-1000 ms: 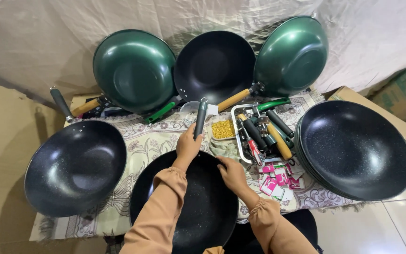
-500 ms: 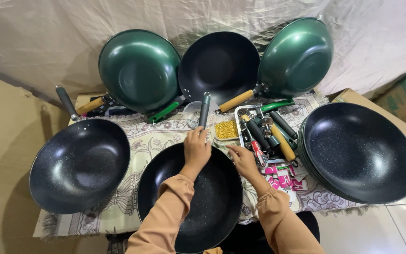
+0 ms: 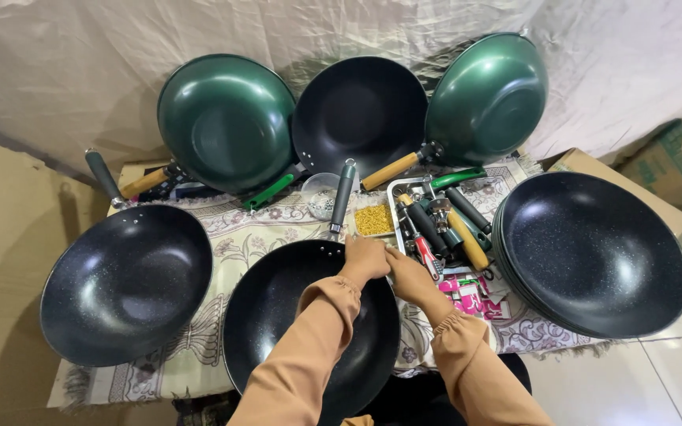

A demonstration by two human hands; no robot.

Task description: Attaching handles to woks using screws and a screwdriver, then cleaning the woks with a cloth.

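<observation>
Both hands [image 3: 388, 267] grip wok [image 3: 309, 331], handle [image 3: 342, 196] pointing away.

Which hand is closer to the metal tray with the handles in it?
The right hand is nearer: it lies just beside the metal tray, near its front corner. The left hand is farther left, at the rim of the black wok.

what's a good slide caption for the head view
Both hands, left hand and right hand, meet at the far rim of a black speckled wok on a floral cloth among green woks.
</observation>
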